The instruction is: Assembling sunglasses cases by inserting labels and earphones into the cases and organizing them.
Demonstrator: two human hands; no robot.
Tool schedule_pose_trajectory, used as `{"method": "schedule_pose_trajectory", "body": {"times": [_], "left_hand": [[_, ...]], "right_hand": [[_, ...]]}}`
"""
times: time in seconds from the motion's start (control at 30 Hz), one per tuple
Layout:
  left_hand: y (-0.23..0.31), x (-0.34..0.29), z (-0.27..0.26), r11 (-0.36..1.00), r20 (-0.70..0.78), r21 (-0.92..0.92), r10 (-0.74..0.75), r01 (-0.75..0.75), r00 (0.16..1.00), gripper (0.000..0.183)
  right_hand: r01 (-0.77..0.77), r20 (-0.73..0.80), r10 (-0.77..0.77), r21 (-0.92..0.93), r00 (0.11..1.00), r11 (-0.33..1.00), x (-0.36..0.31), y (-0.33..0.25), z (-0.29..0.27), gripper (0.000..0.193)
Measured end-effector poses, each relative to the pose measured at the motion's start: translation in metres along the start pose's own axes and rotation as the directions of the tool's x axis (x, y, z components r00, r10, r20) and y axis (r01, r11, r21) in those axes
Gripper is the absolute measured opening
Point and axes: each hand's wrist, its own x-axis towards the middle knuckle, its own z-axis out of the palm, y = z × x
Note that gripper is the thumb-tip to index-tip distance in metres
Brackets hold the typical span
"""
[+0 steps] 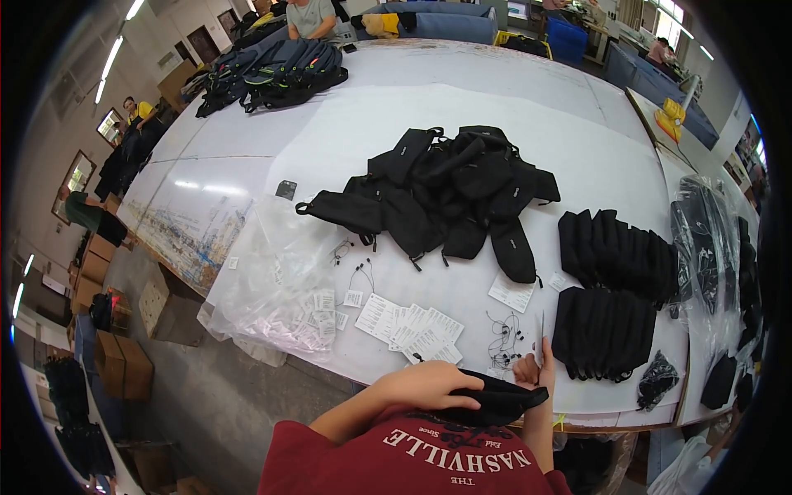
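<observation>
Close to my body, at the table's front edge, my left hand (433,385) is closed on a small black fabric pouch (495,399). My right hand (535,373) is at the pouch's right end, its fingers curled around scissors (540,332) with slim metal blades pointing up and away from me. Just beyond my hands lie white printed cards (425,330), fanned out and overlapping. Thin black cord loops with small tags (505,340) are scattered beside them. A loose pile of similar black pouches (454,190) covers the middle of the table.
Two neat rows of black pouches (615,256) stand to the right, near a small black bundle in clear plastic (657,381). Clear plastic bags (272,280) spread on the left. Backpacks (280,74) are heaped at the far left, before a seated person (312,21).
</observation>
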Motion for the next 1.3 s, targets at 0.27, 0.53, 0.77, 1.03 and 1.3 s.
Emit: {"method": "schedule_pose_trajectory", "body": {"times": [0.27, 0.53, 0.77, 1.03, 1.3], "left_hand": [[-0.019, 0.009, 0.004, 0.992, -0.263, 0.1, 0.107, -0.083, 0.959, 0.02], [-0.038, 0.016, 0.013, 0.968, -0.149, 0.172, 0.212, -0.186, 0.966, 0.021], [-0.113, 0.057, -0.011, 0.991, -0.528, -0.133, -0.049, -0.025, 0.848, 0.03], [-0.167, 0.123, 0.02, 0.878, -0.476, 0.47, 0.17, 0.086, 0.863, 0.056], [-0.163, 0.159, 0.026, 0.842, -0.388, 0.537, 0.294, -0.045, 0.874, 0.046]], "right_hand": [[0.402, 0.398, -0.096, -0.915, 0.912, 0.03, -0.058, -0.049, 0.067, 0.026], [0.313, 0.228, 0.281, -0.898, 0.932, -0.31, -0.066, -0.034, 0.063, 0.025], [0.362, 0.295, 0.309, -0.913, 0.904, -0.188, -0.072, -0.04, 0.059, 0.029], [0.338, 0.292, 0.278, -0.931, 0.915, -0.137, -0.074, -0.035, 0.051, 0.031], [0.363, 0.331, 0.194, -0.918, 0.923, -0.159, -0.08, -0.036, 0.041, 0.032]]}}
